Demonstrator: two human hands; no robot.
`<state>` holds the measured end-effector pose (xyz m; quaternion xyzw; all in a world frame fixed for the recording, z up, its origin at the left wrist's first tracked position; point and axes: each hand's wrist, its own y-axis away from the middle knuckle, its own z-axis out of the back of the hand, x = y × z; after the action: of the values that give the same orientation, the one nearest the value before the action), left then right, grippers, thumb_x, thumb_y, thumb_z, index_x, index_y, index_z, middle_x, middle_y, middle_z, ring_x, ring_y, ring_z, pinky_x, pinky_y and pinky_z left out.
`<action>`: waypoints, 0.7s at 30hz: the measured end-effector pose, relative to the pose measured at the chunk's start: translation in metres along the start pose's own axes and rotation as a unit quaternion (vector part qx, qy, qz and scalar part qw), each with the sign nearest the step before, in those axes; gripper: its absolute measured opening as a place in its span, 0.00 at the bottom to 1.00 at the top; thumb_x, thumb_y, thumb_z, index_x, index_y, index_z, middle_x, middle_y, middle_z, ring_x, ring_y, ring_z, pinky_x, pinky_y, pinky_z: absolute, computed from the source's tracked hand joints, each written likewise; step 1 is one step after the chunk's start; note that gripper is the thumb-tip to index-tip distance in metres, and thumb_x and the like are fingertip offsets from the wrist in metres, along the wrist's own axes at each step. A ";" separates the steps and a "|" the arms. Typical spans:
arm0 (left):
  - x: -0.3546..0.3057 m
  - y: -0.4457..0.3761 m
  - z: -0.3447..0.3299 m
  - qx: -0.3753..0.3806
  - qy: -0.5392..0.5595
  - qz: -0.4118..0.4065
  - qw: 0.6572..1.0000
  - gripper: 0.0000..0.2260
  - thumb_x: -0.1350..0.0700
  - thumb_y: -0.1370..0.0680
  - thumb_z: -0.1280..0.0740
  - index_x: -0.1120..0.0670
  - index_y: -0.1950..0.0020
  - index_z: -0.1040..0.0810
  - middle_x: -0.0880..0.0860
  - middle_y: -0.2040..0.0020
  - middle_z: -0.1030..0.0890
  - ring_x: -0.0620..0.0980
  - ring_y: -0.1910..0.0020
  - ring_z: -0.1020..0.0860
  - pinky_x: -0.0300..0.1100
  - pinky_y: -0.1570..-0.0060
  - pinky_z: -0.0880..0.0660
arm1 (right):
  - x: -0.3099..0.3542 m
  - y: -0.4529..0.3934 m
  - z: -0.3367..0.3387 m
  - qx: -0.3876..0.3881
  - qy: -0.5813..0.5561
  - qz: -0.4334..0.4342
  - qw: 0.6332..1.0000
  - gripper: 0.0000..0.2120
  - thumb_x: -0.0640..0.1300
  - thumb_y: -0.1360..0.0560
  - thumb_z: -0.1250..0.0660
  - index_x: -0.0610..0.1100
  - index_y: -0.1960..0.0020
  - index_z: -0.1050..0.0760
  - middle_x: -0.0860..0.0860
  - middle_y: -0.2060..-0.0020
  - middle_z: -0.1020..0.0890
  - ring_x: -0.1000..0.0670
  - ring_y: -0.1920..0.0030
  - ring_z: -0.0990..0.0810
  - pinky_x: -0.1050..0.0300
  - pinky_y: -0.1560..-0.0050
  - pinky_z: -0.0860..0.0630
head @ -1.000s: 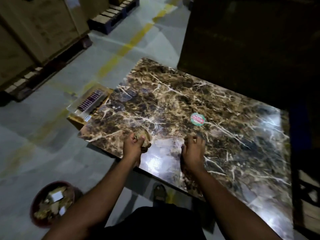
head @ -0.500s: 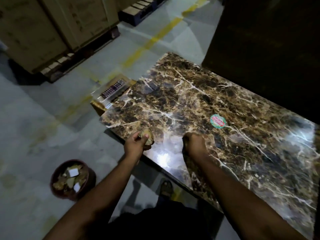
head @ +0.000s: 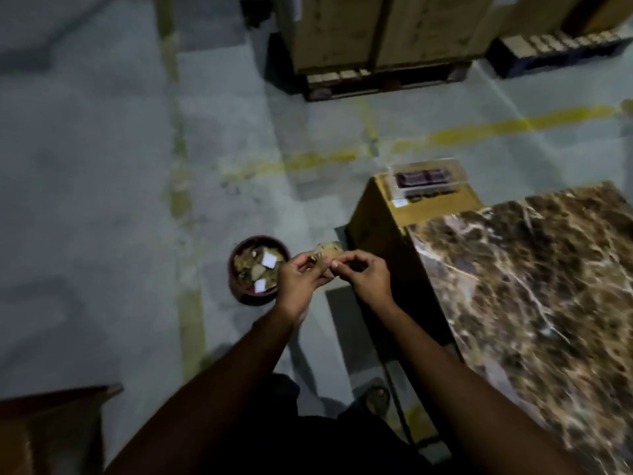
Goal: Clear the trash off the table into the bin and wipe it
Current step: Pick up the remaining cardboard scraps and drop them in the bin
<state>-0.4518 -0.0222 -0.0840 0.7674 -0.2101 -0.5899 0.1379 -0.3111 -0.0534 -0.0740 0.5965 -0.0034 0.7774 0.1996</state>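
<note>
1. Head view looks down at both bare hands, held together in the air over the grey floor, left of the marble table.
2. Left hand has its fingers curled round a crumpled brown scrap of trash; the thumb lies across the near side of the scrap.
3. Right hand pinches the same scrap between thumb and curled forefinger, its other fingers bent in toward the palm. The two hands touch at the scrap.
4. Most of the scrap is hidden by the fingers; only its far edge shows above them. What it is made of cannot be told in the dim, blurred frame.
5. Trash bin, a round dark red tub, stands on the floor just left of the hands. It holds brown scraps and a few white pieces. The left hand overlaps its right rim in the picture; the scrap is beside the bin, not over its opening.
6. Table's brown veined top fills the right side of the frame, apart from both hands.
7. Yellow-brown box stands against the far left corner of the table, with a clear plastic case lying on top of it.
8. Wooden crates on a pallet stand at the far side of the floor, beyond a yellow painted line.
9. One sandalled foot shows near the bottom, between the forearms.
</note>
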 end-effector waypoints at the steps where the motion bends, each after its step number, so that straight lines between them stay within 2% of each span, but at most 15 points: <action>1: -0.006 -0.005 0.022 -0.005 0.011 0.004 1.000 0.07 0.65 0.22 0.30 0.63 0.44 0.19 0.55 0.56 0.14 0.51 0.57 0.16 0.42 0.56 0.19 | 0.008 -0.007 -0.024 0.001 0.000 -0.013 1.000 0.06 0.38 0.30 0.21 0.43 0.57 0.18 0.51 0.63 0.15 0.55 0.61 0.17 0.52 0.55 0.18; 4: -0.019 -0.022 0.079 -0.040 0.030 0.016 0.999 0.07 0.66 0.23 0.29 0.62 0.45 0.19 0.54 0.57 0.14 0.50 0.57 0.16 0.41 0.58 0.19 | 0.016 -0.025 -0.084 0.032 -0.013 -0.038 0.999 0.17 0.38 0.30 0.20 0.42 0.46 0.24 0.46 0.54 0.15 0.50 0.57 0.15 0.51 0.55 0.16; 6: -0.022 -0.037 0.114 -0.061 0.027 0.027 0.997 0.05 0.64 0.23 0.28 0.59 0.48 0.18 0.53 0.58 0.14 0.50 0.58 0.16 0.41 0.60 0.19 | 0.015 -0.038 -0.118 0.083 0.010 -0.032 0.996 0.20 0.40 0.30 0.20 0.44 0.41 0.23 0.47 0.50 0.14 0.49 0.52 0.14 0.53 0.52 0.17; 8: -0.021 -0.048 0.139 -0.075 0.001 0.033 0.997 0.05 0.60 0.24 0.26 0.54 0.49 0.17 0.52 0.57 0.14 0.49 0.59 0.18 0.40 0.62 0.22 | 0.015 -0.048 -0.143 0.116 0.032 -0.039 0.992 0.17 0.46 0.31 0.20 0.45 0.45 0.19 0.47 0.55 0.13 0.48 0.54 0.14 0.49 0.52 0.17; 10: -0.018 -0.059 0.160 -0.092 -0.015 0.047 0.995 0.06 0.58 0.24 0.25 0.52 0.48 0.16 0.51 0.57 0.14 0.46 0.59 0.19 0.37 0.64 0.25 | 0.008 -0.058 -0.165 0.141 0.046 -0.063 0.987 0.20 0.55 0.33 0.20 0.45 0.48 0.18 0.47 0.59 0.13 0.44 0.56 0.14 0.44 0.51 0.17; 12: -0.012 -0.071 0.174 -0.111 -0.014 0.068 0.991 0.07 0.59 0.23 0.27 0.56 0.45 0.16 0.50 0.56 0.14 0.44 0.60 0.19 0.36 0.64 0.23 | 0.000 -0.071 -0.183 0.176 0.057 -0.079 0.980 0.22 0.59 0.35 0.22 0.45 0.48 0.18 0.48 0.60 0.14 0.45 0.58 0.15 0.43 0.51 0.18; 14: -0.004 -0.087 0.184 -0.121 -0.001 0.089 0.989 0.10 0.62 0.22 0.29 0.62 0.41 0.18 0.53 0.54 0.15 0.43 0.59 0.18 0.35 0.62 0.22 | -0.009 -0.087 -0.198 0.205 0.057 -0.103 0.972 0.19 0.56 0.35 0.22 0.46 0.50 0.18 0.47 0.61 0.16 0.48 0.60 0.18 0.43 0.53 0.19; 16: 0.008 -0.109 0.192 -0.127 -0.013 0.097 0.987 0.11 0.62 0.21 0.29 0.64 0.40 0.19 0.56 0.51 0.16 0.46 0.56 0.19 0.35 0.61 0.22 | -0.022 -0.108 -0.211 0.219 0.059 -0.139 0.964 0.13 0.53 0.33 0.21 0.47 0.53 0.17 0.47 0.63 0.18 0.47 0.60 0.19 0.45 0.56 0.19; 19: 0.034 -0.148 0.200 -0.157 -0.042 0.115 0.980 0.12 0.59 0.23 0.27 0.58 0.40 0.18 0.52 0.51 0.16 0.46 0.55 0.20 0.35 0.61 0.23 | -0.053 -0.143 -0.228 0.208 0.073 -0.173 0.960 0.16 0.55 0.34 0.20 0.46 0.53 0.17 0.48 0.63 0.17 0.47 0.61 0.19 0.49 0.58 0.19; 21: 0.058 -0.179 0.207 -0.189 -0.063 0.123 0.972 0.13 0.58 0.24 0.25 0.54 0.40 0.18 0.51 0.49 0.17 0.47 0.52 0.19 0.37 0.59 0.23 | -0.079 -0.169 -0.244 0.212 0.084 -0.197 0.953 0.11 0.47 0.30 0.21 0.45 0.50 0.17 0.47 0.61 0.15 0.47 0.61 0.18 0.51 0.58 0.20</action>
<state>-0.6096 0.1137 -0.2706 0.6573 -0.1958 -0.6443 0.3385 -0.4675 0.1374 -0.2576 0.5460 0.2961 0.7529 0.2176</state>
